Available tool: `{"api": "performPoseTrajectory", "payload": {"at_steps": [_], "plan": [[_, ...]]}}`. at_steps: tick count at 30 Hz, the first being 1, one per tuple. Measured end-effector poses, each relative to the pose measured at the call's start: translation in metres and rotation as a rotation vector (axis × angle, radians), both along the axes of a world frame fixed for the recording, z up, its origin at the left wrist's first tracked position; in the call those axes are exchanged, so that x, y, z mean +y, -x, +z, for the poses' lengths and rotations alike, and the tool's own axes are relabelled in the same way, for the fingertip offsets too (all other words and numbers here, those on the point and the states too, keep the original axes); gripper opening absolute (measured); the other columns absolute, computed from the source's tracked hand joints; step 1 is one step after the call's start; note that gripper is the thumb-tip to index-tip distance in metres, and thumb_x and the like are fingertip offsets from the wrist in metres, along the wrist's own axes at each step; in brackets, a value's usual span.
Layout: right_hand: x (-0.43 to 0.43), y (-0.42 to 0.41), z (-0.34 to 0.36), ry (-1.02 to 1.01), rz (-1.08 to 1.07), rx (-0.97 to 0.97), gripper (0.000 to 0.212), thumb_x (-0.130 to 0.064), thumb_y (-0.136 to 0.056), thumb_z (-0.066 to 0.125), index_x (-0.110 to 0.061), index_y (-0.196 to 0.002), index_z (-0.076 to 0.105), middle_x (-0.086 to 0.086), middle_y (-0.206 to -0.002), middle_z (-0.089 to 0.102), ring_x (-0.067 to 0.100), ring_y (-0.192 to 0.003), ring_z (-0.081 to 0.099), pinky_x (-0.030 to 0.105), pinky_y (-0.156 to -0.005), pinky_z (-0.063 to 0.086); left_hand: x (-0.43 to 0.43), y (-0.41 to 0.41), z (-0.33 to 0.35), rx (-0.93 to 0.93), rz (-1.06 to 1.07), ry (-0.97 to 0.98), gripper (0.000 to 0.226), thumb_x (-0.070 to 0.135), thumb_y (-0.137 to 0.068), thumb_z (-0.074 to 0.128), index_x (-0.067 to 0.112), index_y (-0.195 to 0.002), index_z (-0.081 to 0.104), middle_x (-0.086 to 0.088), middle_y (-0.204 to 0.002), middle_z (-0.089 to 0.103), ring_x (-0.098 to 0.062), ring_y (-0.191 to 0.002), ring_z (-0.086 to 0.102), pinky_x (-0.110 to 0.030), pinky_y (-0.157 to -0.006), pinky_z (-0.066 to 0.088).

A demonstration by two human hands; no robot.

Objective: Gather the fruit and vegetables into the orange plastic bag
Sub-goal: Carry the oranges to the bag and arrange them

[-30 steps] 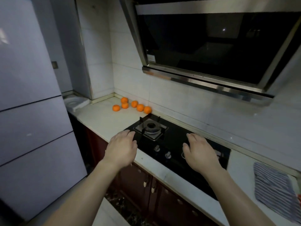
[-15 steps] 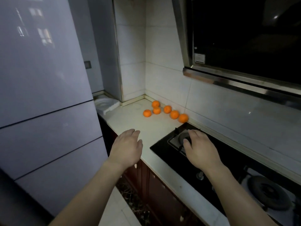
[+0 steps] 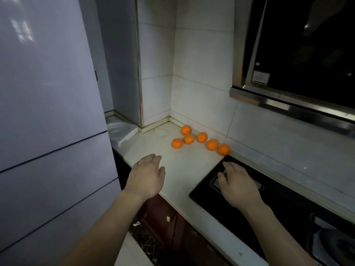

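Turning left since a second ago has brought the grey fridge [image 3: 48, 112] across the whole left side, and my left hand [image 3: 147, 175] now hovers over the edge of the pale counter [image 3: 184, 169], fingers straight and close together, holding nothing. Beyond it six small tangerines [image 3: 201, 137], bright orange and round, lie on the counter along the tiled wall, some touching, the rightmost just beside the black hob [image 3: 278, 208]. My right hand [image 3: 238, 186] hangs over the hob's near corner, fingers loosely spread and empty, and the white label [image 3: 260, 76] on the range hood [image 3: 307, 54] is too small to read.
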State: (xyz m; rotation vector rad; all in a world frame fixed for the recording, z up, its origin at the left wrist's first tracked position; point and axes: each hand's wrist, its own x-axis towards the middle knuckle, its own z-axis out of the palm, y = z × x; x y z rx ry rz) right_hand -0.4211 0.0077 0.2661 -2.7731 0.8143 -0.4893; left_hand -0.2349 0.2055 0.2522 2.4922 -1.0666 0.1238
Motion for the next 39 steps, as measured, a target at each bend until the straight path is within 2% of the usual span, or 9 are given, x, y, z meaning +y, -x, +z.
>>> {"api": "performPoseTrajectory", "payload": {"at_steps": [2,7,11,17,23,32,39], "plan": [[0.005,-0.026,-0.002,0.000,-0.022,0.033,0.049,-0.030,-0.099,0.039,-0.004,-0.141,0.040,0.012,-0.141,0.045,0.025,-0.130,0.036,0.030,-0.109,0.023,0.001,-0.031,-0.002,0.007,-0.023,0.001,0.048,0.035,-0.099,0.038,0.015,-0.143,0.041,-0.006,-0.146,0.042,-0.023,-0.134,0.036,-0.035,-0.111,0.025],[0.014,-0.087,-0.010,0.006,-0.054,0.079,0.047,-0.033,-0.099,0.038,-0.009,-0.140,0.041,0.008,-0.137,0.048,0.023,-0.125,0.040,0.033,-0.106,0.031,0.000,-0.105,-0.013,0.000,-0.099,-0.016,0.049,0.035,-0.099,0.037,0.016,-0.143,0.039,-0.004,-0.147,0.040,-0.021,-0.134,0.035,-0.035,-0.111,0.025],[0.014,-0.122,-0.019,0.026,-0.129,0.113,0.052,-0.035,-0.099,0.040,-0.007,-0.143,0.038,0.010,-0.143,0.043,0.025,-0.131,0.037,0.031,-0.107,0.026,-0.010,-0.150,-0.023,-0.017,-0.144,-0.037,0.049,0.036,-0.098,0.038,0.016,-0.143,0.040,-0.003,-0.146,0.042,-0.021,-0.132,0.037,-0.035,-0.110,0.028],[-0.012,-0.168,-0.033,0.008,-0.160,0.132,0.054,-0.037,-0.099,0.040,-0.006,-0.142,0.038,0.012,-0.144,0.043,0.026,-0.132,0.037,0.033,-0.109,0.026,-0.046,-0.199,-0.042,0.008,-0.208,-0.066,0.050,0.035,-0.098,0.039,0.015,-0.143,0.040,-0.005,-0.146,0.043,-0.021,-0.133,0.038,-0.035,-0.109,0.029],[-0.074,-0.226,-0.061,-0.048,-0.171,0.161,0.056,-0.041,-0.098,0.037,-0.008,-0.144,0.036,0.010,-0.146,0.041,0.026,-0.133,0.035,0.035,-0.108,0.029,-0.104,-0.253,-0.069,0.071,-0.221,-0.109,0.053,0.039,-0.099,0.036,0.018,-0.148,0.032,-0.003,-0.153,0.035,-0.019,-0.139,0.031,-0.034,-0.113,0.024],[-0.204,-0.339,-0.112,-0.133,-0.125,0.274,0.057,-0.043,-0.098,0.036,-0.010,-0.144,0.034,0.010,-0.147,0.039,0.028,-0.131,0.038,0.039,-0.102,0.037,-0.215,-0.340,-0.125,0.137,-0.178,-0.180,0.053,0.041,-0.099,0.037,0.019,-0.148,0.033,-0.002,-0.153,0.035,-0.018,-0.140,0.031,-0.032,-0.113,0.025],[-0.287,-0.407,-0.157,-0.188,-0.063,0.334,0.059,-0.042,-0.098,0.037,-0.012,-0.148,0.027,0.010,-0.150,0.033,0.028,-0.134,0.033,0.040,-0.105,0.037,-0.292,-0.380,-0.173,0.184,-0.213,-0.195,0.054,0.043,-0.096,0.046,0.017,-0.144,0.040,-0.004,-0.146,0.045,-0.020,-0.135,0.039,-0.031,-0.109,0.030]]}}
